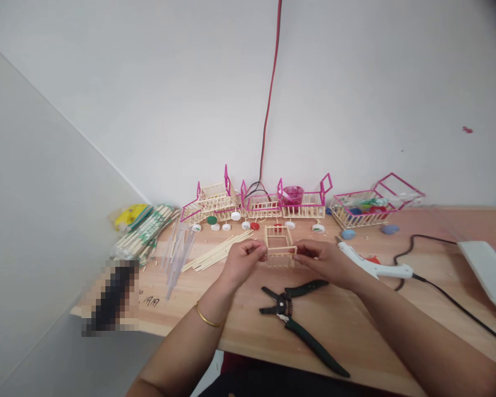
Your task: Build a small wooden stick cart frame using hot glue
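Note:
Between my two hands is a small open frame of pale wooden sticks, with upright sticks along its near side. My left hand pinches its left near corner. The fingers of my right hand close on the right near corner. Just below the frame, a pair of dark green-handled wire strippers lies with its handles spread. A white hot glue gun rests to the right of my right hand. Loose wooden sticks lie in a bundle left of my left hand.
Pink-trimmed stick carts with bottle-cap wheels line the wall, one more cart at right. Clear plastic sticks and packaged sticks lie left. A black cable and a white box occupy the right side.

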